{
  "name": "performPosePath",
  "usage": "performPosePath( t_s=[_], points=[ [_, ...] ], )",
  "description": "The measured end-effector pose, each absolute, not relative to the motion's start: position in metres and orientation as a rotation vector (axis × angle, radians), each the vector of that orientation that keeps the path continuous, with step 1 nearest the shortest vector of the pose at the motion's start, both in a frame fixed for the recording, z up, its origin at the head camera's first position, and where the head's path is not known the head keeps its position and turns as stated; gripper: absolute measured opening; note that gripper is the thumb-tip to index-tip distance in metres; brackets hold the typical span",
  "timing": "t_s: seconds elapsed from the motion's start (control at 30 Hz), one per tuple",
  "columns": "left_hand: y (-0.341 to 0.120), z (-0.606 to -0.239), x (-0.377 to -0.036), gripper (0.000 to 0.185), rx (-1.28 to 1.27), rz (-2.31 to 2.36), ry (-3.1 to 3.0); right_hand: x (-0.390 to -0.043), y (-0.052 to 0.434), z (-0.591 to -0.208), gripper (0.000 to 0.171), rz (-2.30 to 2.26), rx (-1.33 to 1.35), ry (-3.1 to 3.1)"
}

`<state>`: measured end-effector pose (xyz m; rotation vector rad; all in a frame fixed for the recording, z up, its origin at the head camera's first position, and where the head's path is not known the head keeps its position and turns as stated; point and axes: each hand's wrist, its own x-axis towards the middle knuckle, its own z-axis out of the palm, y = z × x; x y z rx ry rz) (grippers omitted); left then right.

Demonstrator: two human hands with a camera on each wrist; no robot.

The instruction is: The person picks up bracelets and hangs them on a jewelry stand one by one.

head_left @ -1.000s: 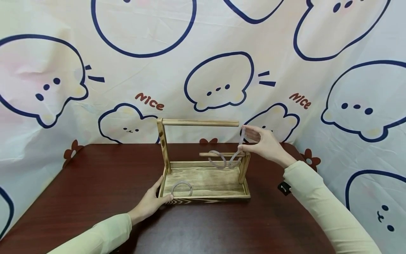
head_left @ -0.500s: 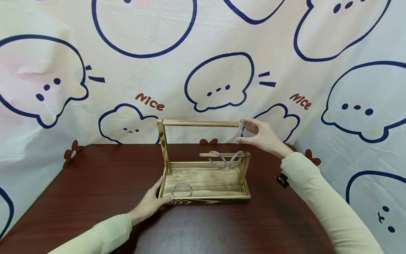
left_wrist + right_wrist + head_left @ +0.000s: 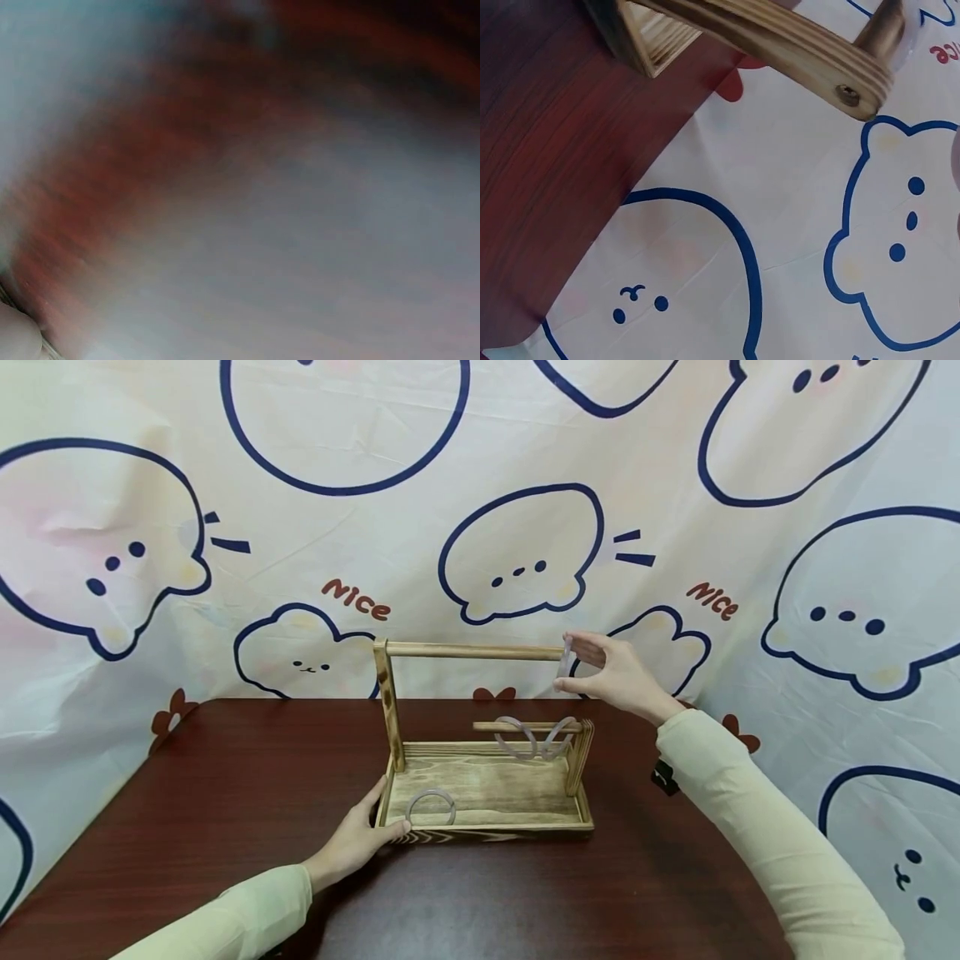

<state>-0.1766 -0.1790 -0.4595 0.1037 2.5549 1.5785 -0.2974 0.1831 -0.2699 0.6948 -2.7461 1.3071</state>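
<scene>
A wooden bangle rack (image 3: 480, 831) with a shallow tray base stands on the table. My left hand (image 3: 356, 843) grips its front left corner, thumb over the front rim. Up at the free right end of the upper rod (image 3: 472, 651), my right hand (image 3: 618, 677) pinches a translucent bangle (image 3: 565, 664) between thumb and fingers. That bangle is seen nearly edge-on at the rod's tip; how far it is round the rod is hard to tell. Two similar bangles, a left one (image 3: 504, 747) and a right one (image 3: 551, 749), hang on the lower rod. Another bangle (image 3: 432, 792) leans inside the tray at front left.
The dark red-brown table (image 3: 247, 777) extends around the rack. Behind it hangs a pale cloth (image 3: 405, 543) with cartoon outlines. The right wrist view shows the rack's post (image 3: 795, 45) close by; the left wrist view is mostly blurred.
My right hand has risen and then moved left, bringing its bangle from beside the lower rod's right end to the upper rod's tip. The left hand and rack have stayed put.
</scene>
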Motion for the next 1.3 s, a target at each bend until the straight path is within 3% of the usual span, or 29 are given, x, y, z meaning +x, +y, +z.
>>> performPosePath(
  t_s=[0.23,0.7,1.3],
  points=[
    [-0.179,-0.460,-0.176,0.089,0.107,1.562,2.561,-0.305,0.180,-0.263,0.080,1.302,0.749,-2.726],
    [-0.180,-0.459,-0.177,0.089,0.109,1.570,2.557,-0.310,0.165,-0.255,0.086,1.260,0.772,-2.767],
    [-0.180,-0.459,-0.177,0.090,0.104,1.580,2.558,-0.309,0.138,-0.252,0.077,1.222,0.894,-2.731]
  ],
)
